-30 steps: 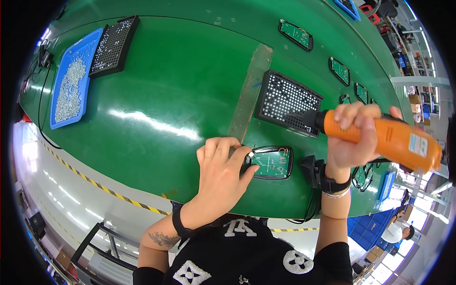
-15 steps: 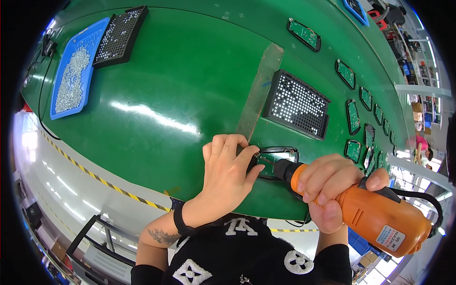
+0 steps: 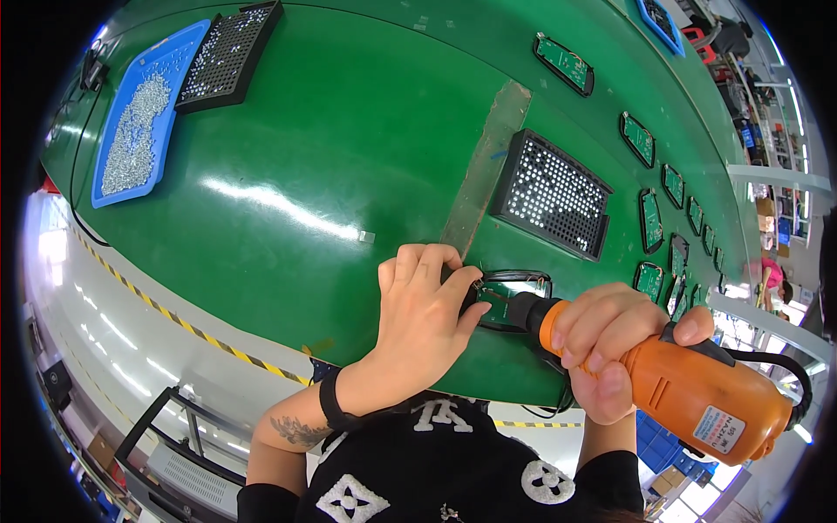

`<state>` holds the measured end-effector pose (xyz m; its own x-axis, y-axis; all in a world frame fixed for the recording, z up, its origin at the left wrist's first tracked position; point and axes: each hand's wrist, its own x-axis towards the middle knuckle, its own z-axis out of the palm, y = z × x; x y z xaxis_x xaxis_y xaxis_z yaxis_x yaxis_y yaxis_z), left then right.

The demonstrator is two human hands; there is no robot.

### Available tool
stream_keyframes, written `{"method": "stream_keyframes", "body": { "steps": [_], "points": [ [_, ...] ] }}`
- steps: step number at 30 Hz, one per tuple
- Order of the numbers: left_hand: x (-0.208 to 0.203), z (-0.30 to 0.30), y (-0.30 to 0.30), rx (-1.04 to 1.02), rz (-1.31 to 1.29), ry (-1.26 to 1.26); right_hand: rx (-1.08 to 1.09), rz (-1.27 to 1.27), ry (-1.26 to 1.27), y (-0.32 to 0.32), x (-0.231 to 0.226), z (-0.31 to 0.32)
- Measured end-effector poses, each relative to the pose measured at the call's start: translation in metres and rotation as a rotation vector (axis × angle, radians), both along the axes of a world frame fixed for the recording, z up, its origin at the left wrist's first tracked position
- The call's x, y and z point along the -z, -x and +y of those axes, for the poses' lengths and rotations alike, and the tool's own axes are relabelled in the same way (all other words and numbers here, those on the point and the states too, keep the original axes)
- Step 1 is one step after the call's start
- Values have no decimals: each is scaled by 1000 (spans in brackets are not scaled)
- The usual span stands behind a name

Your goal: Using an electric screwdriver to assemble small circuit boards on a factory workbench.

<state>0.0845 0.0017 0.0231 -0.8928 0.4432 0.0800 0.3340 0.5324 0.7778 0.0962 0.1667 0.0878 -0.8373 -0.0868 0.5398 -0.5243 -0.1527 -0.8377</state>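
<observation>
On the green table in front of me lies a black plastic housing with a green circuit board in it. My left hand is closed on the housing's left end, thumb and fingers around its edge. My right hand is wrapped round an orange electric screwdriver, which is tilted with its black nose pointing left over the board. The thin bit reaches toward the board near my left thumb. Whether it sits in a screw cannot be made out.
Beyond the housing stands a black perforated tray with many small pale screws. At the far left are a blue tray of loose silvery parts and another perforated tray. Several housings with boards lie along the right. The screwdriver's cord loops at its rear.
The view has shifted slightly. My hands, the housing and the screwdriver keep nearly the same places relative to one another.
</observation>
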Motion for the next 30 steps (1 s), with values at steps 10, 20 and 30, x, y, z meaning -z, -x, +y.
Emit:
{"method": "stream_keyframes", "body": {
  "steps": [10,20,30],
  "points": [
    [-2,-1,1,0,-5,-3,-7,-34,9,-1,-2,1],
    [-4,-3,2,18,-1,-2,21,-26,-48,1,-4,-15],
    [-5,-3,1,21,33,5,36,-49,-197,0,-11,-20]
  ]
}}
